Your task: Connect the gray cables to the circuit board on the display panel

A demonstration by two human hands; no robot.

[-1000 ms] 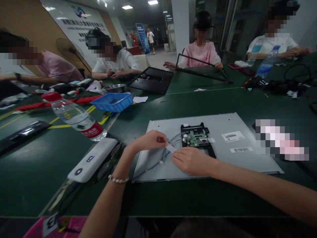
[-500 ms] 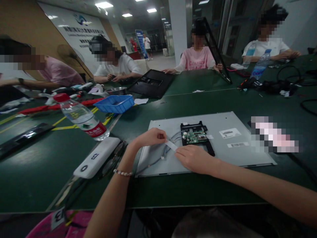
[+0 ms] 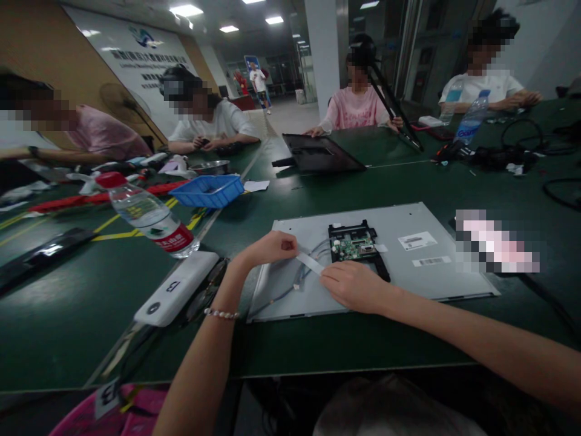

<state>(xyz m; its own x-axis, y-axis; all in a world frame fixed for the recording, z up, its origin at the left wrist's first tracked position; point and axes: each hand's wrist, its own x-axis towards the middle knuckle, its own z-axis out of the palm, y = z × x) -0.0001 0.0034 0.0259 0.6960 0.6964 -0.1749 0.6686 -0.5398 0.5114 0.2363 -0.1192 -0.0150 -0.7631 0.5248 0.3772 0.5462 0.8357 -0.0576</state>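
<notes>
A pale strip of tape (image 3: 310, 263) stretches between my two hands, above a grey metal panel (image 3: 399, 272). My left hand (image 3: 276, 247) pinches its upper left end. The fingers of my right hand (image 3: 347, 283) are closed on its lower right end. Beneath the strip run thin grey-blue cables (image 3: 290, 292) with a small white connector. They lead toward a green circuit board (image 3: 356, 247) in a black frame (image 3: 381, 266), just beyond my right hand. Two white labels (image 3: 417, 240) are stuck on the panel's right part.
Left of the panel are a white power bank (image 3: 177, 289), a water bottle (image 3: 152, 219) and a blue tray (image 3: 209, 190). A blurred object (image 3: 494, 242) lies at right. Across the table, a person holds a black panel (image 3: 324, 151); other people sit nearby.
My left hand has moved slightly left, and more of the strip shows between my hands. Across the table, the person's black panel has been turned and tilted, shifting right.
</notes>
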